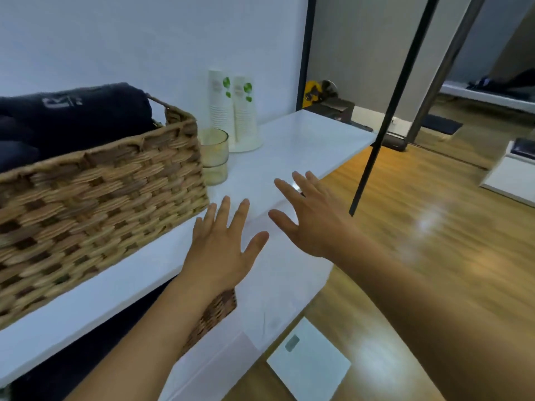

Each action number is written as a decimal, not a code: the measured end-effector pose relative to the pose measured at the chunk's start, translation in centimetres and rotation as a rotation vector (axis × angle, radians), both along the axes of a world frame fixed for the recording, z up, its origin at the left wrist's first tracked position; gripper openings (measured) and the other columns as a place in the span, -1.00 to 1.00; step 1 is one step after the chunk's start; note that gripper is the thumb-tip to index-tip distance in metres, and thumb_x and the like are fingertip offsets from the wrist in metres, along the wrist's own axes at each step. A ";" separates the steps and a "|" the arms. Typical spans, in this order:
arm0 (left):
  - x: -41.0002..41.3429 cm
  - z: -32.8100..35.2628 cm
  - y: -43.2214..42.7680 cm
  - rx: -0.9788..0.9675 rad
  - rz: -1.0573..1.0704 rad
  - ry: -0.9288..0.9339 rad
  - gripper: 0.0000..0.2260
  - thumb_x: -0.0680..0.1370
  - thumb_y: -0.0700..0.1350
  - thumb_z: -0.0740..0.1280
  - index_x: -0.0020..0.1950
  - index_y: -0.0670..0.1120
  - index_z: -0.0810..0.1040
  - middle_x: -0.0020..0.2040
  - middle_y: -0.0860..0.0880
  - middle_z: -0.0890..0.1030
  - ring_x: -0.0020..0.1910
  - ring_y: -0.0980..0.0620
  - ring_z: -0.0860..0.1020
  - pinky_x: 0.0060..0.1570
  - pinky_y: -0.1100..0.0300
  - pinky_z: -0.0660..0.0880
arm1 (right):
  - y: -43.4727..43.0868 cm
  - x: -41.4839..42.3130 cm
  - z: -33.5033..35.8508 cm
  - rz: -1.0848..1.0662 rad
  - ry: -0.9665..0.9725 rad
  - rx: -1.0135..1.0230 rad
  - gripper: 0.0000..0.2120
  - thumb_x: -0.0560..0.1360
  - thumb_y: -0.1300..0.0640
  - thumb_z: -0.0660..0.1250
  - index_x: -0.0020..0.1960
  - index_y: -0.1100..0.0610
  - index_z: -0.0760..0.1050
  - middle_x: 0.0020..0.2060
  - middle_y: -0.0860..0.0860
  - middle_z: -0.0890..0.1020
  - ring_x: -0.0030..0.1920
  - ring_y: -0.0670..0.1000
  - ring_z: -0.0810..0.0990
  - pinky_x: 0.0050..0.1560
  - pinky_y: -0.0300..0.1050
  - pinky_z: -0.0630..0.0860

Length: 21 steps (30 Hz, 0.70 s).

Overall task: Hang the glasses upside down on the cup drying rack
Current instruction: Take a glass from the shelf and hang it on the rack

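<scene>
Two clear glasses (pixel 214 156) stand stacked, mouths up, on the white shelf (pixel 292 140), just right of the wicker basket. My left hand (pixel 225 244) hovers flat and open over the shelf's front edge, below and slightly right of the glasses. To its right, my right hand (pixel 311 218) is spread open with nothing in it. No cup drying rack is in view.
A large wicker basket (pixel 95 204) with dark rolled towels (pixel 72 117) fills the shelf's left side. Two stacks of paper cups (pixel 234 111) stand behind the glasses by the wall. A black pole (pixel 385 117) rises at the shelf's right end. Wooden floor lies to the right.
</scene>
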State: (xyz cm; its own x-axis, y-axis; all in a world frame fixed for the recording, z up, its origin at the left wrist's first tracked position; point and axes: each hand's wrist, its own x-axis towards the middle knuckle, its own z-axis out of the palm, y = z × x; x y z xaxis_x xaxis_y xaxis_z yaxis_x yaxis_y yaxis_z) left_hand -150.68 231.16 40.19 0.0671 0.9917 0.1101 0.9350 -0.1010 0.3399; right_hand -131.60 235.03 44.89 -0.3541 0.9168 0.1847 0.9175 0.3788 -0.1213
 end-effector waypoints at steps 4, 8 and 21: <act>2.2 0.3 4.3 0.028 0.169 -0.246 -0.23 0.51 0.40 0.05 0.60 0.09 -0.14 0.64 -0.03 -0.05 0.60 -0.04 -0.04 0.54 -0.04 0.01 | 6.4 0.7 0.5 0.136 0.052 -0.025 -0.34 0.60 -0.33 -0.03 0.61 -0.12 -0.08 0.63 0.05 0.01 0.61 0.11 -0.10 0.53 0.17 -0.01; 3.9 0.6 7.1 0.082 0.357 -0.527 -0.19 0.52 0.29 0.25 0.60 0.03 -0.10 0.63 -0.04 0.03 0.57 -0.03 0.08 0.44 0.09 0.12 | 10.5 0.8 1.2 0.303 0.177 -0.117 -0.30 0.60 -0.29 0.04 0.62 -0.05 -0.09 0.63 0.06 0.03 0.61 0.08 -0.09 0.55 0.16 0.06; 4.0 2.9 13.7 0.400 0.719 -0.795 0.13 0.36 -0.02 0.58 0.59 -0.11 -0.22 0.58 -0.12 0.11 0.52 0.04 0.14 0.45 0.00 0.26 | 18.6 -7.2 2.3 0.488 0.640 -0.402 -0.04 0.46 -0.26 0.36 0.62 0.03 -0.11 0.60 0.04 0.14 0.57 0.05 0.15 0.47 0.03 0.22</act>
